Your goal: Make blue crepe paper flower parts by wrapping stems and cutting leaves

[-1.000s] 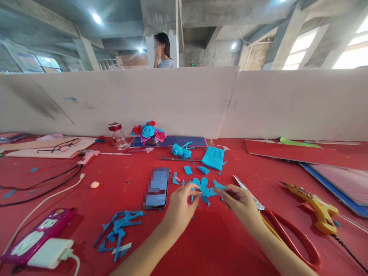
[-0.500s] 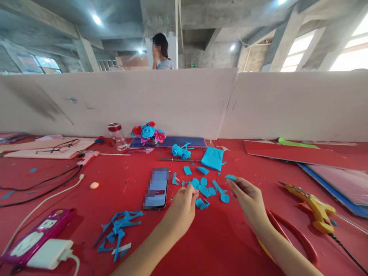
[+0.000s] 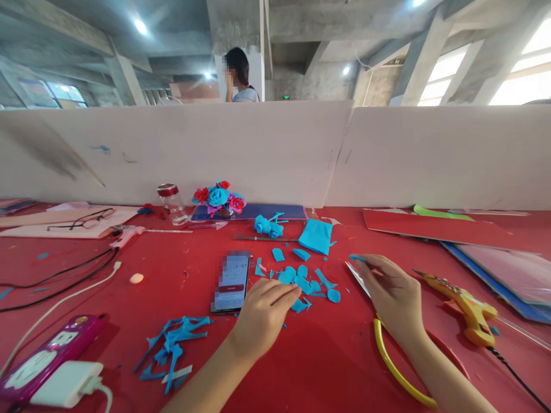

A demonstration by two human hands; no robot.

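My right hand is raised above a pair of scissors with red and yellow handles, hiding their middle. A small blue paper piece is pinched at its fingertips. Palm down, my left hand has its fingers stretched out just beside a cluster of cut blue paper petals; nothing shows in it, though the underside is hidden. Behind the petals lie a folded blue paper square and blue paper roses.
A phone lies beside my left hand. Blue scraps and a power strip are at left. A yellow glue gun rests at right. Farther back stand a glass bottle and a paper flower arrangement.
My right hand has moved right and slightly up with the blue piece, over the scissors, whose blades now show. My left hand has turned palm down and its fingers have straightened.
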